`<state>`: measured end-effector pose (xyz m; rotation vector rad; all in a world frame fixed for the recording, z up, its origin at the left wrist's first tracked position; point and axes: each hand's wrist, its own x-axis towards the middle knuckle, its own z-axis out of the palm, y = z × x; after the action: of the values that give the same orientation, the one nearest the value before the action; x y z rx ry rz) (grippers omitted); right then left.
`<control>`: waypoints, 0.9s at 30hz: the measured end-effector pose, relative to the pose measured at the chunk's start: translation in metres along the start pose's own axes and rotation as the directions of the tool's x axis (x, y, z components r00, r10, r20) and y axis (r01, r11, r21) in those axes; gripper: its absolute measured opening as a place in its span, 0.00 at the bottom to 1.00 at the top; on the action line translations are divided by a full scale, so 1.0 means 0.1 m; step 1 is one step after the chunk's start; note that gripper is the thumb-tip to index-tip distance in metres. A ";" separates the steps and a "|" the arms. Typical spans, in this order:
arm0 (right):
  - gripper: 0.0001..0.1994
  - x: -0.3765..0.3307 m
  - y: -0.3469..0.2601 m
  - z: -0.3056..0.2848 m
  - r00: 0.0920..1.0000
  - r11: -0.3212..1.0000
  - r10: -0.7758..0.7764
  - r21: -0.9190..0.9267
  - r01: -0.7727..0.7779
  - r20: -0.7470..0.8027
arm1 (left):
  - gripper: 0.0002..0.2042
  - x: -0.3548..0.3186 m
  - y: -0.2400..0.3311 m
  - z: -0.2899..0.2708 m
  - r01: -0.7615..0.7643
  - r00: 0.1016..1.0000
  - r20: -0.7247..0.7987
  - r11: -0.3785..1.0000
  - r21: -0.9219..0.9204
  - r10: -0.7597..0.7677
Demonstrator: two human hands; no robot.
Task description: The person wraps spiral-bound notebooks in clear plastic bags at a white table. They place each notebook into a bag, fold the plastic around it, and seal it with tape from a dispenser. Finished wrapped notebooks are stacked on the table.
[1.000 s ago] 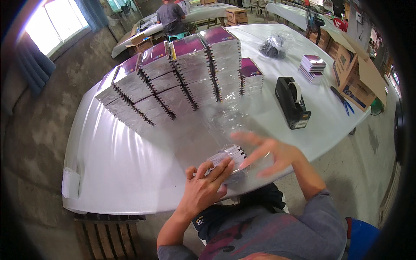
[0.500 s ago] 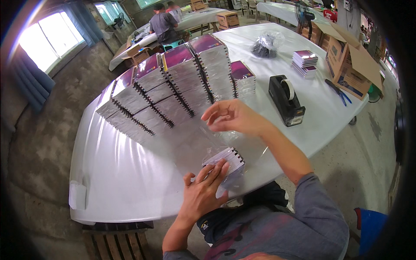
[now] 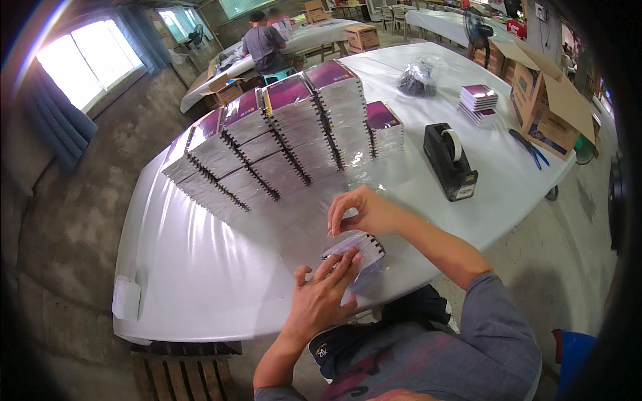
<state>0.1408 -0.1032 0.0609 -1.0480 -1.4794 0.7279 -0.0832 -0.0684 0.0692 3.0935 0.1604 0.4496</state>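
A small bundle of spiral-bound notebooks (image 3: 372, 248) lies near the table's front edge, wrapped in clear plastic film (image 3: 373, 273). My left hand (image 3: 326, 292) rests on top of it, its fingers stretched out and pressing lightly along the near side. Just above the bundle is my right hand (image 3: 362, 210), thumb and fingertips pinched together on what looks like a loose edge of the film. Behind both hands stand tall stacks of wrapped notebooks (image 3: 289, 120) with purple covers and black bindings. A black tape dispenser (image 3: 449, 164) with a roll of tape is to the right.
Blue-handled pliers (image 3: 529, 148) lie at the right edge of the white-covered table (image 3: 194, 274). A short notebook stack (image 3: 477, 105), a crumpled plastic bag (image 3: 418, 79) and an open cardboard box (image 3: 545, 107) are farther back. Another person (image 3: 263, 43) sits at a far table.
My right hand has come down toward the bundle, its open fingers closing into a pinch at the film. The left hand keeps its place on the bundle. The whole view has shifted slightly.
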 end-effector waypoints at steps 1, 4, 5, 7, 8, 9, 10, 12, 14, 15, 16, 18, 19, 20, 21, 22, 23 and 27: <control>0.08 -0.07 0.01 0.04 0.995 1.000 0.005 -0.001 -0.005 -0.099 | 0.34 0.00 0.01 0.00 0.005 1.000 0.006 1.000 -0.008 -0.005; 0.14 -0.17 -0.05 -0.03 0.935 0.984 0.111 0.171 -0.055 -0.336 | 0.34 0.01 0.03 -0.03 0.009 1.000 0.005 1.000 -0.026 -0.009; 0.17 -0.21 -0.08 -0.10 0.902 0.964 0.169 0.257 -0.068 -0.396 | 0.34 0.00 0.02 -0.02 0.007 1.000 0.018 0.999 -0.037 -0.007; 0.21 -0.32 -0.18 -0.27 0.863 0.989 0.129 0.123 -0.078 -0.488 | 0.35 0.00 -0.01 0.00 0.008 0.999 0.043 0.998 -0.055 -0.005; 0.20 -0.38 -0.27 -0.37 0.830 0.994 0.108 0.052 -0.095 -0.547 | 0.36 0.00 -0.04 -0.01 0.015 0.998 0.068 0.997 -0.069 -0.010; 0.18 -0.48 -0.32 -0.53 0.803 0.996 0.075 0.014 -0.083 -0.592 | 0.37 0.01 -0.08 -0.02 0.023 0.996 0.090 0.996 -0.087 -0.015; 0.17 -0.63 -0.36 -0.72 0.768 0.997 0.044 -0.027 -0.079 -0.640 | 0.37 0.04 -0.11 -0.01 0.024 0.993 0.115 0.993 -0.112 -0.011; 0.14 -0.90 -0.54 -0.96 0.629 0.988 0.046 -0.058 -0.144 -0.776 | 0.40 0.09 -0.19 -0.02 0.013 0.988 0.153 0.988 -0.157 0.012; 0.13 -1.28 -0.51 -1.24 0.517 0.838 -0.049 -0.317 -0.444 -0.855 | 0.42 0.15 -0.24 -0.03 0.026 0.977 0.212 0.978 -0.206 0.018; 0.14 -1.48 -0.43 -1.38 0.484 0.720 -0.078 -0.385 -0.577 -0.871 | 0.42 0.14 -0.23 -0.04 0.023 0.977 0.211 0.979 -0.203 0.021; 0.15 -1.67 -0.35 -1.50 0.455 0.578 -0.116 -0.433 -0.692 -0.883 | 0.42 0.13 -0.23 -0.05 0.019 0.978 0.208 0.980 -0.198 0.023; 0.17 -1.94 -0.10 -1.66 0.425 0.396 -0.076 -0.418 -0.818 -0.902 | 0.42 0.14 -0.23 0.00 0.014 0.974 0.226 0.985 -0.174 0.026; 0.19 -2.08 0.05 -1.75 0.410 0.373 0.004 -0.379 -0.847 -0.912 | 0.43 0.15 -0.23 0.00 0.013 0.974 0.227 0.987 -0.159 0.023; 0.21 -2.04 0.02 -1.74 0.400 0.359 0.086 -0.346 -0.867 -0.913 | 0.43 0.13 -0.23 -0.04 0.025 0.974 0.226 0.991 -0.133 0.006; 0.24 -2.01 0.03 -1.70 0.315 0.553 0.307 -0.101 -0.827 -0.898 | 0.43 0.12 -0.24 -0.05 0.036 0.974 0.225 0.993 -0.109 -0.010; 0.24 -1.91 -0.06 -1.64 0.194 0.570 0.467 0.127 -0.812 -0.863 | 0.43 0.12 -0.23 -0.03 0.047 0.975 0.221 0.994 -0.102 -0.024; 0.24 -1.88 -0.06 -1.65 0.181 0.578 0.479 0.154 -0.801 -0.859 | 0.43 0.11 -0.23 -0.04 0.047 0.976 0.219 0.993 -0.107 -0.023; 0.22 -1.86 0.04 -1.70 0.121 0.619 0.496 0.253 -0.744 -0.860 | 0.42 0.12 -0.22 -0.04 0.048 0.979 0.202 0.992 -0.117 -0.024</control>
<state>0.3040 -0.2886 0.0084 -1.9333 -0.0641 0.3765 -0.0757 -0.0455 0.0761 2.9855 0.1788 0.1385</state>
